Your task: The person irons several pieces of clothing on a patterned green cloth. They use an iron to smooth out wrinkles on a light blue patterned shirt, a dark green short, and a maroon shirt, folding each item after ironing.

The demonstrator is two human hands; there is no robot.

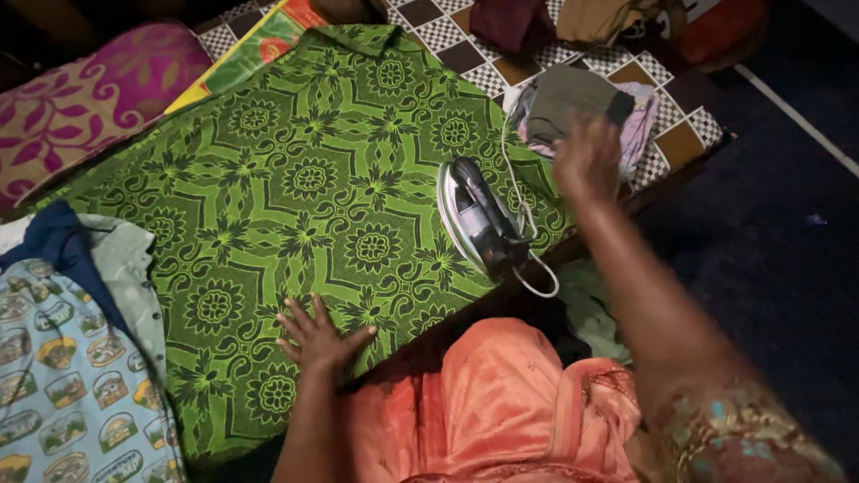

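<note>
Dim room, dark floor at 3 o'clock. Green patterned cloth (295, 188) spread flat over a checkered surface (465, 54). One iron (479, 219) standing on the cloth's 3 o'clock edge, one cord. Left hand (318, 338) open, fingers spread, flat on cloth at 6. Right hand (588, 159) blurred, over folded clothes (573, 107) at 1; grip unclear.

I see an iron (479, 217) resting on its side with its white cord (528, 224) looped beside it. A pink patterned cushion (85, 103) lies far left, a light-blue printed garment (63, 394) lower left.
</note>
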